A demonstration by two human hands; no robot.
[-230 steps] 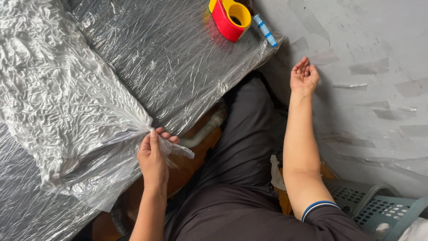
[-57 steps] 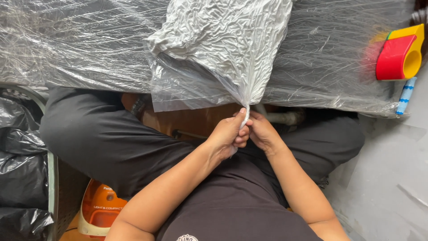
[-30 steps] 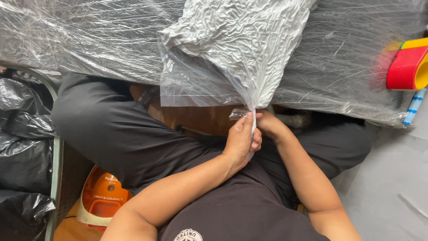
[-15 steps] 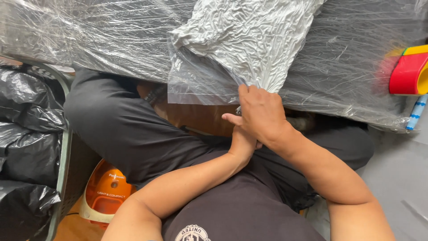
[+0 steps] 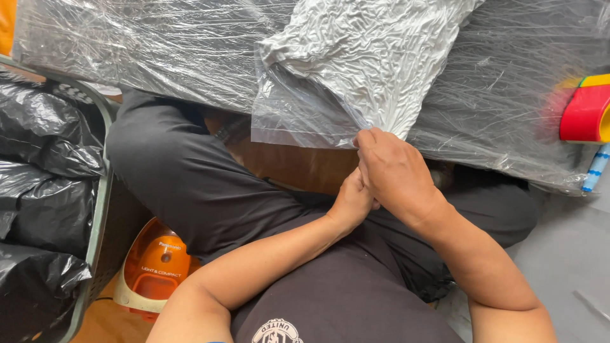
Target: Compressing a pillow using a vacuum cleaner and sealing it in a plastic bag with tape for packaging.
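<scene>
A clear plastic bag (image 5: 305, 114) packed with crumpled silvery-white material (image 5: 375, 57) lies over a dark surface wrapped in plastic film (image 5: 159, 44). My right hand (image 5: 394, 171) pinches the bag's gathered neck at its lower tip. My left hand (image 5: 352, 200) sits just under the right one, pressed against it, fingers closed; what it grips is hidden. Both hands are over my lap, with my dark trousers (image 5: 190, 178) below.
A red and yellow tape dispenser (image 5: 588, 111) and a blue-white striped stick (image 5: 594, 168) lie at the right edge. Black plastic bags (image 5: 38, 190) fill a green basket (image 5: 98, 209) on the left. An orange and cream appliance (image 5: 152, 270) stands on the floor beside my leg.
The gathered end of the bag has been brought to my lap. My right hand has come over the left and closed on the bag's neck.
</scene>
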